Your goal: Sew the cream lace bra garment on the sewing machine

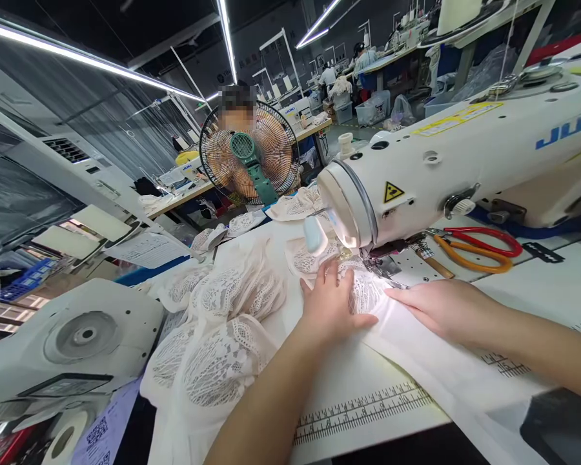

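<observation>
In the head view, the white lace piece (366, 292) lies on the tabletop (382, 391) at the sewing machine (416, 161), between the person's two hands. The left hand (330, 300) rests on its left side, palm down, fingers spread; the right hand (440, 307) is at its right edge, well apart from the thumb of the other. I can't tell whether the right fingers pinch the cloth, as their undersides are hidden. The left hand covers part of the lace, and the stitching point is hard to make out beneath the machine head. Its plain white length stretches lengthwise from the machine toward the near right, cut off below.
</observation>
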`<state>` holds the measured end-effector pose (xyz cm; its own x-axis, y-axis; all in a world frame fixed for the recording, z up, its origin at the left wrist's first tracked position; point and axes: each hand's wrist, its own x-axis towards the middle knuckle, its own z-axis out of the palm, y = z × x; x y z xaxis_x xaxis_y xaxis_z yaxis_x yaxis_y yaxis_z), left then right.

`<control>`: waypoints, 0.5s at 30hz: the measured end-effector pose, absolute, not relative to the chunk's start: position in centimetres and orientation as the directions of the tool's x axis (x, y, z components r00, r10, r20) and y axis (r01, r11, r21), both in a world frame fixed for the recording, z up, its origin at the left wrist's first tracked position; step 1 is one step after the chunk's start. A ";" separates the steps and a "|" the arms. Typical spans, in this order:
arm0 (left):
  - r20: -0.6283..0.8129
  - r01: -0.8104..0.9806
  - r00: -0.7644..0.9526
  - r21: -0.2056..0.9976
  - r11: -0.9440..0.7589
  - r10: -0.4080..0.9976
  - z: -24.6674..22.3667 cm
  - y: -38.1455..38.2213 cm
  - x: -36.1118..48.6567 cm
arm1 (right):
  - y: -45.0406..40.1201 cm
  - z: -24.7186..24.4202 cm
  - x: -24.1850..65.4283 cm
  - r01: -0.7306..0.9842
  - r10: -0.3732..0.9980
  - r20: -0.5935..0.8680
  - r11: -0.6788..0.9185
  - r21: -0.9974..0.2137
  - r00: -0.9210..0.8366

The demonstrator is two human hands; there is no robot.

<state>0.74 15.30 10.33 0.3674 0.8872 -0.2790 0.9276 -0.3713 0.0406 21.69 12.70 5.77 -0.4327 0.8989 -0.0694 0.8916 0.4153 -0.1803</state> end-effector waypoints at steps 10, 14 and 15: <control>-0.293 0.962 0.274 0.077 -0.263 0.916 10.8 16.3 0.2 | 13.2 7.3 19.9 0.934 0.907 -0.220 0.346 -0.094 -0.358; -0.253 0.966 0.255 0.103 -0.236 0.933 10.3 16.9 -0.1 | 13.5 5.9 19.8 0.933 0.926 -0.123 0.344 -0.107 -0.356; -0.240 0.967 0.247 0.116 -0.225 0.939 10.0 17.2 -0.2 | 13.6 5.4 19.9 0.935 0.934 -0.093 0.333 -0.121 -0.345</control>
<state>-0.21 17.17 10.01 0.2472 0.9387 -0.2401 0.9674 -0.2251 0.1160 19.89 13.56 5.41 -0.3449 0.9341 -0.0927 0.9350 0.3332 -0.1212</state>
